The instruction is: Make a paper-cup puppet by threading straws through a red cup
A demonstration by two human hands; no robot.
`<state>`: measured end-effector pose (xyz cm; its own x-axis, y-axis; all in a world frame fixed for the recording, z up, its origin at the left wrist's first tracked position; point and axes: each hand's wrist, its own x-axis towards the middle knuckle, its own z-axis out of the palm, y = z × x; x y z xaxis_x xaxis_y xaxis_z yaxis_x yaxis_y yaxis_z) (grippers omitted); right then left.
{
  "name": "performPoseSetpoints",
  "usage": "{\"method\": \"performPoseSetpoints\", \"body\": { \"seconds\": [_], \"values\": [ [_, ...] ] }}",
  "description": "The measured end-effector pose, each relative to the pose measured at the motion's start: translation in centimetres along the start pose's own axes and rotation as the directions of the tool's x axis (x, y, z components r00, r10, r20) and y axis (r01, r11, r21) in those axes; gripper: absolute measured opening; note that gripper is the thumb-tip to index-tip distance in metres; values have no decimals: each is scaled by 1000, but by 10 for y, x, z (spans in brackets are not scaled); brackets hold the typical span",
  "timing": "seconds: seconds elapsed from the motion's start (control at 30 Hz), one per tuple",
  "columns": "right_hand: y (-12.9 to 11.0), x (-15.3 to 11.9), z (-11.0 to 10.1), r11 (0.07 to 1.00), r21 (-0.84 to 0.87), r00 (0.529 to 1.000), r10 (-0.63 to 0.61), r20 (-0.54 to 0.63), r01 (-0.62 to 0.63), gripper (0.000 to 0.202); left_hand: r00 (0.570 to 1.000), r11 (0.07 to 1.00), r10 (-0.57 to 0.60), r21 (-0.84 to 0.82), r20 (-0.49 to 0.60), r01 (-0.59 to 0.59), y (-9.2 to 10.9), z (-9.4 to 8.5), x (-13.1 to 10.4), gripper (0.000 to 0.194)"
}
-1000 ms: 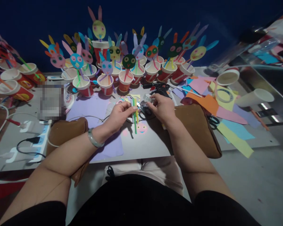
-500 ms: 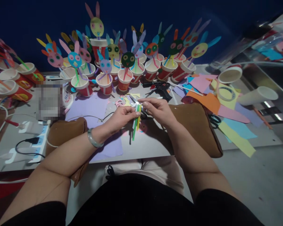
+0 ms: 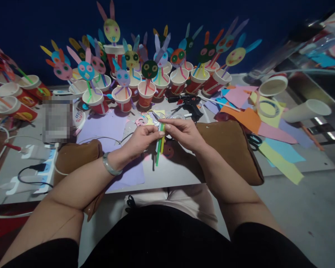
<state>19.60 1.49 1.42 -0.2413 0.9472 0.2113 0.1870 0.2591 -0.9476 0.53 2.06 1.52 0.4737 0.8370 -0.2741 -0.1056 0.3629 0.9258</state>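
Observation:
Between the thumb and fingers of my left hand (image 3: pixel 142 140) is a small bundle of drinking straws (image 3: pixel 158 149), green and yellow with something pale beside them. The bundle stands upright, its lower ends pointing towards me. My right hand (image 3: pixel 184 133) closes on its upper part, thumb near the left thumb and index finger stretched over the top. Just behind the hands are scissors (image 3: pixel 155 115), partly hidden. A pink round paper piece (image 3: pixel 169 152) lies on the table below the right hand.
Rows of red paper cups (image 3: pixel 146 97) with paper rabbit heads on straws line the back. A black glue gun (image 3: pixel 192 107) lies behind my right hand. Brown cushions (image 3: pixel 226 152) flank the hands. Coloured paper (image 3: pixel 241 121) and black-handled scissors (image 3: pixel 254 142) lie right; a power strip (image 3: pixel 48 167) left.
My right hand has moved slightly left and closed in on the top of the straws, its thumb now against them. The left hand keeps its hold, and the view has shifted a little.

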Motion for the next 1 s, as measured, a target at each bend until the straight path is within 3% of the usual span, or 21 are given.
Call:
{"method": "performPoseSetpoints", "body": {
  "seconds": [0.27, 0.5, 0.6, 0.77, 1.0],
  "values": [
    [-1, -1, 2, 995, 97, 1000, 3, -17, -1, 37, 999, 1000, 8, 6, 51, -8, 3, -3, 2, 43],
    [1, 0, 4, 980, 193, 996, 32, 83, -47, 42, 999, 999, 37, 36, 17, -38, 4, -2, 2, 48],
    [1, -1, 5, 977, 208, 998, 33, 59, -45, 42, 999, 998, 49, 46, 17, -50, 7, -2, 3, 49],
    [5, 1, 6, 927, 368, 997, 73, -7, -65, 69, 995, 992, 104, 77, 9, -104, 8, -4, 4, 46],
    [6, 2, 9, 938, 314, 987, 158, -20, -144, 42, 988, 971, 150, 183, 28, -153, -3, -6, 6, 47]
  ]
}}
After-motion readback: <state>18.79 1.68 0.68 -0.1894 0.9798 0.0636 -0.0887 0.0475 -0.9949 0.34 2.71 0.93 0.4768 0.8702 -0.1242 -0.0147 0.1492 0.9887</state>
